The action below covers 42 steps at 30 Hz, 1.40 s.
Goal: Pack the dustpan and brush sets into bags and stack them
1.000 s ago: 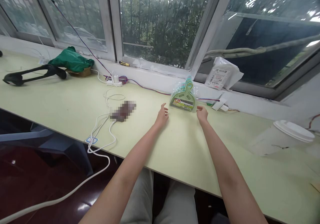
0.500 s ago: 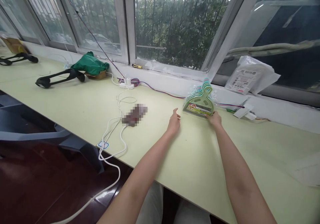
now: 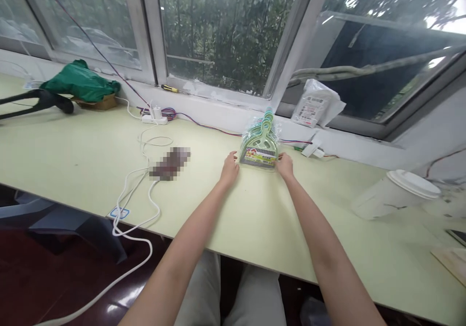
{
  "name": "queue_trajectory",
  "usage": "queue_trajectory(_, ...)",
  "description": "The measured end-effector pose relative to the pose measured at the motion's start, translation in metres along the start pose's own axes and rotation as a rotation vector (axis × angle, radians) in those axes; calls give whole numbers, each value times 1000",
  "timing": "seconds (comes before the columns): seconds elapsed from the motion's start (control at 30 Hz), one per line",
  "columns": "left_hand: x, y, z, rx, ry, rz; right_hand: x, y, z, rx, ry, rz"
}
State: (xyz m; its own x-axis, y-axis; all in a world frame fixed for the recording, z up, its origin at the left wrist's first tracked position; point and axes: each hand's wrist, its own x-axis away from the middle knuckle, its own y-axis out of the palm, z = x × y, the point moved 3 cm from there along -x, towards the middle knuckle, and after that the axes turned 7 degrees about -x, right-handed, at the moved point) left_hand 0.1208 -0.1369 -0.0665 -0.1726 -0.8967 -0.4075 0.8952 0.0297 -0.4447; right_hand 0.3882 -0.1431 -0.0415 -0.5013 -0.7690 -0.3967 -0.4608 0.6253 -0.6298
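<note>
A stack of small green dustpans (image 3: 265,144) stands on the table by the wall, in clear plastic wrap with a printed label across the front one. My right hand (image 3: 285,166) is at its lower right edge, fingers bent against the side. At the lower left edge is my left hand (image 3: 229,169), thumb and fingers apart, close beside the pack; whether its fingertips touch the wrap I cannot tell. The handles point up and lean toward the window wall.
Left of my arms lie a blurred object (image 3: 170,163) and a loose white cable (image 3: 156,208). A power strip (image 3: 155,119) and a green bag (image 3: 80,80) are farther back. To the right stands a white lidded cup (image 3: 396,195); a plastic-wrapped packet (image 3: 315,103) rests on the sill.
The view has swung right, bringing the cup into sight. My left hand has come closer to the dustpans, which have turned to face me more squarely. My right hand stays at their right edge.
</note>
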Motion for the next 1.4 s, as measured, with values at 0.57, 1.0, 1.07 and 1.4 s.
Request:
queue_trajectory(0.57, -103, 48, -12, -118, -29, 62, -15, 42, 4, -203, 80, 167)
queue_trajectory(1.0, -120, 55, -14, 25, -26, 310, -32, 45, 12, -330, 89, 120)
queue_trajectory(1.07, -114, 48, -9, -11, -4, 350, -25, 40, 5, -359, 53, 94)
queue_trajectory(1.4, -85, -16, -10, 390, -117, -110, 17, 33, -21, -715, -134, -192)
